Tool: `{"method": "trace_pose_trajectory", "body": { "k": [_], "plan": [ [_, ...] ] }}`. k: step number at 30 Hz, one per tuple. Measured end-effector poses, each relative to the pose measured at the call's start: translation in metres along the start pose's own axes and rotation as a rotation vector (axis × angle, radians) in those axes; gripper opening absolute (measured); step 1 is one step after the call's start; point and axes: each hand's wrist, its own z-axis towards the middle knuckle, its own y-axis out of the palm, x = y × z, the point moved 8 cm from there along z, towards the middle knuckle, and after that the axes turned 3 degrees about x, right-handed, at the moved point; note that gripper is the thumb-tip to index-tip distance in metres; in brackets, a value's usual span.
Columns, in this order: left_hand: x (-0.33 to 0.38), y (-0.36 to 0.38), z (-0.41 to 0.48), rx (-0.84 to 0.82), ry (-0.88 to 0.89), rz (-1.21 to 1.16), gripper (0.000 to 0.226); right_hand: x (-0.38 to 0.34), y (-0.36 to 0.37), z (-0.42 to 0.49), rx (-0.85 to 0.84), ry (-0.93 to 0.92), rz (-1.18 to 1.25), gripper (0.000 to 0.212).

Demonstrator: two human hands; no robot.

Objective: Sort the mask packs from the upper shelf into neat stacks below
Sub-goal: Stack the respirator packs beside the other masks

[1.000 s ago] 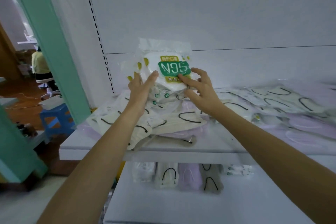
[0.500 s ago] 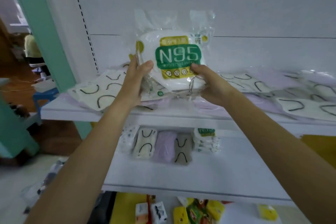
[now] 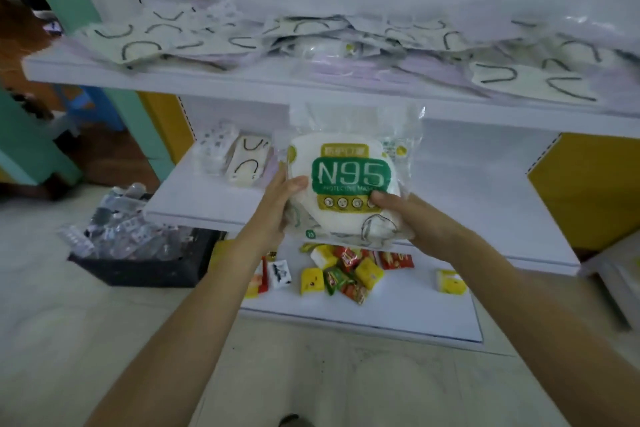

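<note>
The upper shelf [image 3: 207,80] carries a heap of loose packs [image 3: 145,45]. Before the lower shelf [image 3: 467,184] you hold the N95 pack [image 3: 351,177], left hand [image 3: 277,208] and right hand [image 3: 412,222] pinching its lower sides. It looks light, soft and slippery: grip both edges, not the film top.

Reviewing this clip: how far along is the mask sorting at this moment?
Early on. Done: at least two short stacks stand at the left of the middle shelf. In hand: the left hand and right hand both grip an N95 pack in front of that shelf, not yet set down. Left: a wide loose heap of mask packs covers the upper shelf, so most of the sorting remains.
</note>
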Motion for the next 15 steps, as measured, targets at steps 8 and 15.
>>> {"method": "trace_pose_trajectory", "body": {
  "k": [8, 15],
  "plan": [
    [-0.114, 0.007, -0.014, 0.089, -0.4, -0.069, 0.029, 0.119, -0.018, -0.006, 0.165, 0.332, 0.45, 0.066],
    [-0.18, -0.004, -0.011, 0.123, -0.564, 0.041, 0.098, 0.178, -0.03, -0.004, 0.375, 0.34, 0.673, 0.036]
  ]
}}
